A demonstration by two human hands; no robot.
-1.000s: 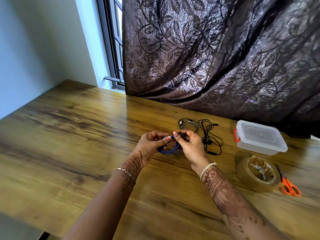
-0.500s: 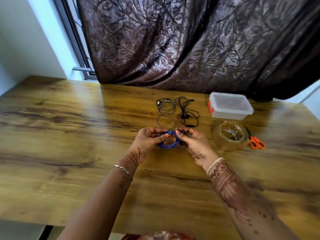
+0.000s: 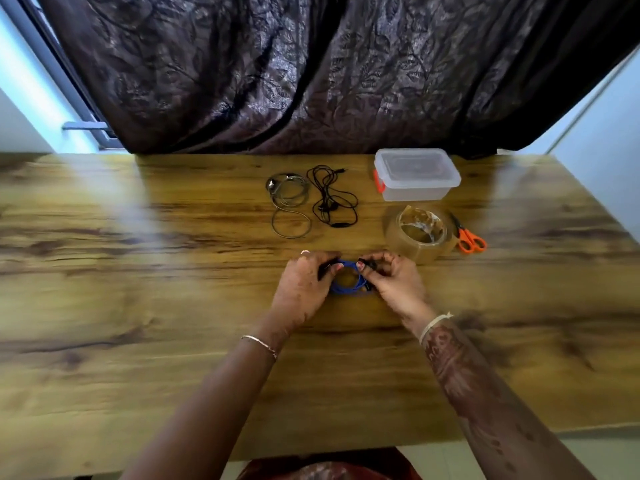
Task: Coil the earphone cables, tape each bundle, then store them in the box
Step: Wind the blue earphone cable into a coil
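**A:** Where is the blue earphone cable [image 3: 346,292] sitting right now?

**B:** It is hanging as a small loop between the two hands, just over the tabletop [image 3: 138,271]. The left hand [image 3: 304,285] is pinching the loop's left side with curled fingers. The right hand [image 3: 391,282] is pinching the right side, with a dark piece showing at its fingertips, perhaps an earbud or the plug. Each grip is clenching on the cable, and neither is released.

**A:** Which way is the loop lying?

**B:** Its long axis is running left to right, from one grip to the other, and the ring is opening up toward the camera.

**A:** What is the coming move turning on?

**B:** I am judging the coil to be nearly done, so taping is coming up. The tape roll [image 3: 420,233] is lying just beyond the right hand and to its right. The orange scissors [image 3: 469,237] are lying just beside the roll, farther right. The right hand is sitting much nearer the tape, so the left grip would be taking the whole bundle alone.

**A:** And the rest?

**B:** The black earphones [image 3: 332,199] and the grey earphones [image 3: 289,202] are lying loose and untaped farther back. The box [image 3: 415,174] is standing behind the tape roll with its lid on.
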